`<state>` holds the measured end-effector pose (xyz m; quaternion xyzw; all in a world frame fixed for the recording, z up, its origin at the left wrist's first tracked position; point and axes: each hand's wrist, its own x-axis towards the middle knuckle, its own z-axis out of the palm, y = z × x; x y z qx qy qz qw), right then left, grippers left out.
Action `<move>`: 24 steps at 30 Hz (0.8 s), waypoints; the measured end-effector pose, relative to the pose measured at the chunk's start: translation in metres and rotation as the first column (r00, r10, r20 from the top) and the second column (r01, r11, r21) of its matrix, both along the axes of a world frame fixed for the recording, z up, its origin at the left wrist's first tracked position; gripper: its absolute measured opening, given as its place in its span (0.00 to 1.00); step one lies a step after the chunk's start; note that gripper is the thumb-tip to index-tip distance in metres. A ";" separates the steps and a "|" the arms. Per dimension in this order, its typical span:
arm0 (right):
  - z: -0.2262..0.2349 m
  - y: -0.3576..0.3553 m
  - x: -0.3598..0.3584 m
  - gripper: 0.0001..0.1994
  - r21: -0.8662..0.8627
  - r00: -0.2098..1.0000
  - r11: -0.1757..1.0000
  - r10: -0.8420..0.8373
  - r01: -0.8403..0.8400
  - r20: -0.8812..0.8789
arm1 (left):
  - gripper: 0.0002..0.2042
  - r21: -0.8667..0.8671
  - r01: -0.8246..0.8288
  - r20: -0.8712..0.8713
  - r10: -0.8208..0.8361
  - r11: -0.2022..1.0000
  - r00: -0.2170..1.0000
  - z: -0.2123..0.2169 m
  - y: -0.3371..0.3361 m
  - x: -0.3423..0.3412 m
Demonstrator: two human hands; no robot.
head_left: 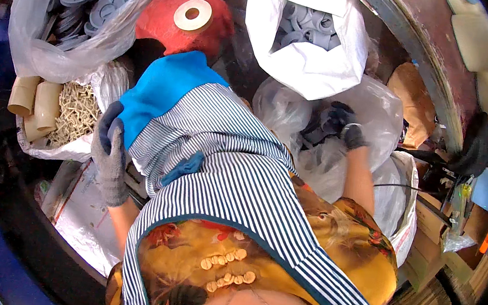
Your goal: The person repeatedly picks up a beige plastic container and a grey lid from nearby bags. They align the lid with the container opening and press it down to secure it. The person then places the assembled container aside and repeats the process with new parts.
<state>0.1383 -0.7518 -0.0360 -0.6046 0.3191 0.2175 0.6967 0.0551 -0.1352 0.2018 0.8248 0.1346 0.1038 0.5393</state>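
Note:
My left hand [108,154], in a grey knitted glove with a dark coated palm, lies along the edge of the blue cloth [173,83] over my lap. Its fingers are stretched out and hold nothing I can see. Over to the right, my right hand [348,125], gloved the same way, reaches into a clear plastic bag [377,108]. Dark grey plastic parts [314,134] lie in that bag around its fingers. The fingers look curled, but whatever is between them blends in with the dark parts.
A white sack [343,61] of grey plastic rings stands ahead. At far left a clear bag [31,47] holds grey round parts. Below it are cardboard tubes [47,105] and small beige pieces [75,110]. A tape roll [183,14] rests on a red bundle [157,17].

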 end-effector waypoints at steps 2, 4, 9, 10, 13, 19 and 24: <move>0.118 0.031 0.021 0.19 0.021 0.950 0.959 0.281 -0.281 -0.137 | 0.19 0.006 -0.033 -0.033 0.034 0.999 0.999 -0.002 -0.007 -0.001; 0.229 0.076 0.031 0.20 -0.076 0.790 0.788 0.613 -0.611 0.000 | 0.16 -0.015 0.017 -0.014 -0.017 1.000 1.000 0.007 -0.023 0.006; 0.299 0.177 0.038 0.34 0.009 0.455 0.585 0.622 -0.811 0.638 | 0.26 -0.609 0.145 0.022 -0.166 0.780 0.986 -0.010 -0.052 0.031; 0.295 0.200 0.034 0.39 0.152 0.499 0.554 0.554 -0.818 0.666 | 0.30 -0.812 0.125 0.044 -0.153 0.571 0.987 -0.020 -0.057 0.038; 0.288 0.253 0.036 0.46 0.317 0.528 0.439 0.533 -0.841 0.661 | 0.42 -0.967 0.209 0.154 -0.313 0.148 0.937 0.032 -0.061 0.045; 0.275 0.280 0.063 0.38 -0.073 0.145 0.191 0.900 -0.979 0.412 | 0.25 -0.867 0.135 0.097 -0.103 0.480 0.990 0.039 -0.054 0.038; 0.279 0.323 0.048 0.30 -0.712 0.069 0.402 0.892 -0.575 0.447 | 0.22 -0.830 0.018 0.038 0.024 0.557 0.999 0.027 -0.063 0.043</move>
